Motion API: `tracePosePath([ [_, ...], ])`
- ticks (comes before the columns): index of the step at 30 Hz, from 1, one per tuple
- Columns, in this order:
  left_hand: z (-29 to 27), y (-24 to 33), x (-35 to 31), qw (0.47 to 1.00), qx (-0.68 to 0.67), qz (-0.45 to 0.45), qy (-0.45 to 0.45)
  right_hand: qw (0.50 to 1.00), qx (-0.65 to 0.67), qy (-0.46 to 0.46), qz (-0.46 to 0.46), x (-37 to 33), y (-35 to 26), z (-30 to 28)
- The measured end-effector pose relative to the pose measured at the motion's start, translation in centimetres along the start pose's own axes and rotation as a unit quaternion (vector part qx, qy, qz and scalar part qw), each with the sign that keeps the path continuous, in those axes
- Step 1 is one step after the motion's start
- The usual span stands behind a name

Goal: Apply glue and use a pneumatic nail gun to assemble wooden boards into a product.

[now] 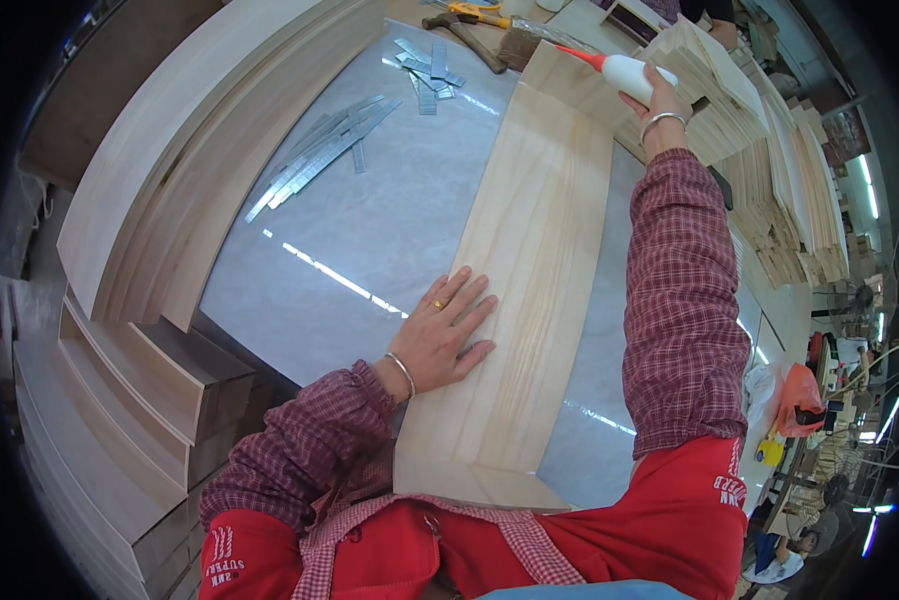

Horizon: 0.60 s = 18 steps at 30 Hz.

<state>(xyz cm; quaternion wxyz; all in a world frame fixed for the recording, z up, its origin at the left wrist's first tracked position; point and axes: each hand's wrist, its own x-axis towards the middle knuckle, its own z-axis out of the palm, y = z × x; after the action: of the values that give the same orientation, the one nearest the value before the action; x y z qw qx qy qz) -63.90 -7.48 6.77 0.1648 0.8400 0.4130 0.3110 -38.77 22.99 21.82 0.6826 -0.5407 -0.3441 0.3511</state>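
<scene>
A long pale wooden board (pixel 539 250) lies lengthwise in front of me, with an upright wooden end piece (pixel 566 85) at its far end and another wooden piece (pixel 499 487) at its near end. My left hand (pixel 451 335) rests flat on the board's left edge, fingers spread, holding nothing. At the far right, my right hand (pixel 661 105) grips a white glue bottle (pixel 631 80) with a red nozzle. The bottle is tilted, its nozzle pointing left above the far end piece.
Metal staple strips (pixel 319 150) lie on the grey tabletop (pixel 309 260), left of the board. A hammer (pixel 466 40) sits at the back. Curved boards (pixel 169 170) are stacked at left, thin wooden panels (pixel 769 190) at right. Behind the table, another person (pixel 714 20) is partly visible.
</scene>
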Motion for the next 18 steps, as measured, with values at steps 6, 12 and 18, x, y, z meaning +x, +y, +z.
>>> tracePosePath([
  [6, 0.0, 0.0, 0.0, 1.000, 0.000, -0.004, -0.005, 0.999, -0.007, 0.043, -0.020, -0.2, -0.4, -1.5],
  [12, -0.1, 0.1, 0.3, 1.000, -0.003, 0.000, 0.001, 0.998, -0.008, 0.068, -0.014, 0.4, -1.2, -3.5],
  [18, 0.0, 0.1, 0.2, 1.000, -0.001, 0.000, -0.003, 0.996, -0.027, 0.078, -0.034, 0.4, -1.6, -5.5],
])
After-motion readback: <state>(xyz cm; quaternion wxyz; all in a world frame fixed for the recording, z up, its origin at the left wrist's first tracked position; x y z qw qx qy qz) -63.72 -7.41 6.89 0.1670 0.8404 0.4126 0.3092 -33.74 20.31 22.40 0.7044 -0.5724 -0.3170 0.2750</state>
